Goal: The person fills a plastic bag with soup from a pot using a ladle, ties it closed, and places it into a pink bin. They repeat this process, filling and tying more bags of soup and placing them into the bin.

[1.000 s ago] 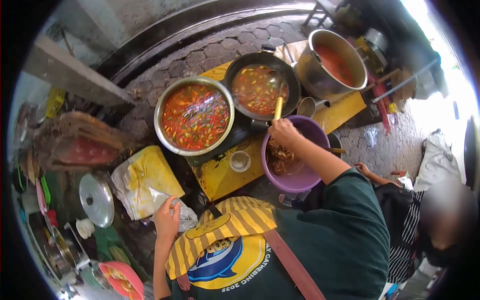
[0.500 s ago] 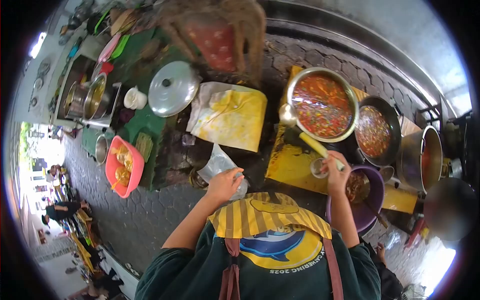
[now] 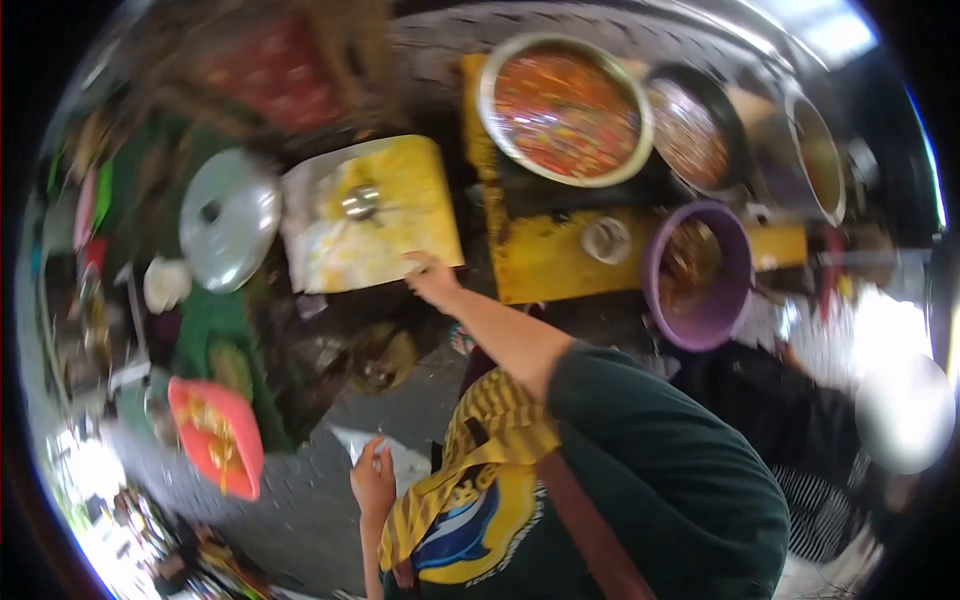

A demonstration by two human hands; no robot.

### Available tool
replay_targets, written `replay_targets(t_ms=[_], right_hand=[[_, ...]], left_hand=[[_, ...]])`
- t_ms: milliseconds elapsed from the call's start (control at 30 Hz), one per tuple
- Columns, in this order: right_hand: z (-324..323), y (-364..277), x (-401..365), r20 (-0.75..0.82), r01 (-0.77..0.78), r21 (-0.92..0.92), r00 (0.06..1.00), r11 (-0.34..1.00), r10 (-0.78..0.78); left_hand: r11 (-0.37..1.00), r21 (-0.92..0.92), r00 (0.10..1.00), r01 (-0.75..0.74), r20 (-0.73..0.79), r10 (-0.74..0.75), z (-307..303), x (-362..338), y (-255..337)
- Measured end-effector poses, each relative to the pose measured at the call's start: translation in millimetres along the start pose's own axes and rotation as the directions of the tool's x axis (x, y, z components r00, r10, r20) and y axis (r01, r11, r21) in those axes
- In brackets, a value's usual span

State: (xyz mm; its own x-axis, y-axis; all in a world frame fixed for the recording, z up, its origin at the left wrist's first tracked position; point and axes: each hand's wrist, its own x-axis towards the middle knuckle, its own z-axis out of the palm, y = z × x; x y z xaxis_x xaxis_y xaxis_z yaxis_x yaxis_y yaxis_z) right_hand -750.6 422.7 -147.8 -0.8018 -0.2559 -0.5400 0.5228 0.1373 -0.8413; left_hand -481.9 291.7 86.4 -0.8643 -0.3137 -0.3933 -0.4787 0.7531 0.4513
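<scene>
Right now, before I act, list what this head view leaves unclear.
All in the head view:
- Ladle handle: blurred against the yellow-stained cloth; right hand's grip unclear.
- Plastic bag contents: blurred, partly behind left hand.
- Purple basin contents: motion-blurred.
- Tall pot contents: blurred, partly hidden by its wall.
</scene>
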Motion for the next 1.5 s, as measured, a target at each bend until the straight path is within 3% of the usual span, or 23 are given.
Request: replay_targets(t_ms=[67, 200, 267, 333, 367, 400, 467, 533, 600, 667, 733, 800, 833, 900, 933, 1067, 1133, 1233, 1300, 1333, 1400, 1433, 1500], right_hand=[[-8, -9, -1, 0.102, -0.36, 0.272, 0.933, 0.892, 0.345], [-35, 41, 7, 0.057, -0.275, 0.095, 0.961, 0.957, 0.27], [-73, 69, -2, -0.115, 0.007, -0.189, 0.993, 0.982, -0.029], [-132, 71, -24, -0.446, -0.104, -0.439, 0.888, 0.892, -0.115], [-156, 72, -31, -0.695, -0.422, -0.526, 0.714, 0.739, -0.088], [-195, 76, -41, -0.738, -0.508, -0.48, 0.674, 0.715, -0.017], [-259, 101, -54, -0.735, -0.567, -0.627, 0.658, 0.535, -0.164], [-310, 118, -61, -0.583, -0.552, -0.806, 0.802, 0.214, -0.125], [-342, 120, -61, -0.496, -0.483, -0.866, 0.862, 0.133, -0.1], [-361, 96, -64, -0.187, -0.189, -0.981, 0.981, 0.034, 0.05], [-370, 83, -82, -0.162, -0.152, -0.98, 0.984, 0.131, -0.07], [-381, 67, -101, -0.165, -0.094, -0.938, 0.968, 0.335, -0.191], [-390, 43, -113, -0.18, -0.104, -0.938, 0.961, 0.33, -0.209], [-414, -19, -146, -0.259, -0.042, -0.828, 0.913, 0.559, -0.316], [-435, -60, -157, -0.261, -0.055, -0.806, 0.927, 0.59, -0.27], [-532, -142, -140, -0.249, -0.079, -0.876, 0.919, 0.475, -0.307], [-576, -175, -106, -0.288, -0.042, -0.822, 0.891, 0.568, -0.35], [-626, -210, -52, -0.308, -0.099, -0.767, 0.924, 0.634, -0.229], [-643, -205, -30, 0.006, 0.05, -0.977, 0.978, 0.207, -0.21], [-646, -204, -27, 0.013, 0.058, -0.977, 0.976, 0.203, -0.219], [-643, -197, -29, 0.041, 0.106, -0.91, 0.985, 0.4, -0.168], [-637, -200, -36, -0.05, 0.029, -0.869, 0.988, 0.494, -0.145], [-627, -213, -56, -0.101, 0.012, -0.857, 0.976, 0.515, -0.191]], left_hand=[[0.992, -0.014, 0.987, 0.121, 0.104, -0.119, 1, 4, 14], [0.989, -0.047, 0.979, 0.143, 0.151, -0.134, 20, 13, 24], [0.99, -0.065, 0.978, 0.124, 0.175, -0.111, 32, 19, 24], [0.992, -0.048, 0.973, 0.119, 0.207, -0.107, 37, 32, 32], [0.993, -0.035, 0.968, 0.117, 0.227, -0.106, 40, 37, 39], [0.993, -0.03, 0.966, 0.111, 0.238, -0.101, 43, 42, 47], [0.995, 0.022, 0.967, 0.092, 0.235, -0.095, 45, 57, 72], [0.998, 0.011, 0.966, 0.063, 0.252, -0.063, 52, 67, 87], [0.999, 0.018, 0.953, 0.033, 0.301, -0.036, 60, 77, 96], [0.999, 0.041, 0.949, 0.0, 0.316, -0.013, 64, 89, 122], [0.997, 0.06, 0.943, -0.052, 0.331, 0.03, 62, 102, 144], [0.992, 0.042, 0.941, -0.116, 0.324, 0.096, 61, 114, 167], [0.99, 0.032, 0.941, -0.139, 0.317, 0.121, 60, 120, 180], [0.985, 0.011, 0.929, -0.174, 0.334, 0.16, 56, 129, 205], [0.982, 0.002, 0.929, -0.188, 0.324, 0.178, 56, 132, 215], [0.977, -0.003, 0.935, -0.214, 0.29, 0.206, 57, 143, 249], [0.974, 0.007, 0.938, -0.229, 0.269, 0.218, 60, 145, 258], [0.965, 0.008, 0.935, -0.263, 0.247, 0.253, 60, 132, 265], [0.973, 0.013, 0.942, -0.228, 0.257, 0.217, 57, 134, 271], [0.974, 0.013, 0.945, -0.227, 0.246, 0.217, 56, 134, 270], [0.98, -0.028, 0.957, -0.196, 0.214, 0.197, 58, 123, 261], [0.981, -0.031, 0.96, -0.19, 0.205, 0.192, 60, 119, 256], [0.975, 0.067, 0.948, -0.212, 0.257, 0.189, 62, 116, 249]])
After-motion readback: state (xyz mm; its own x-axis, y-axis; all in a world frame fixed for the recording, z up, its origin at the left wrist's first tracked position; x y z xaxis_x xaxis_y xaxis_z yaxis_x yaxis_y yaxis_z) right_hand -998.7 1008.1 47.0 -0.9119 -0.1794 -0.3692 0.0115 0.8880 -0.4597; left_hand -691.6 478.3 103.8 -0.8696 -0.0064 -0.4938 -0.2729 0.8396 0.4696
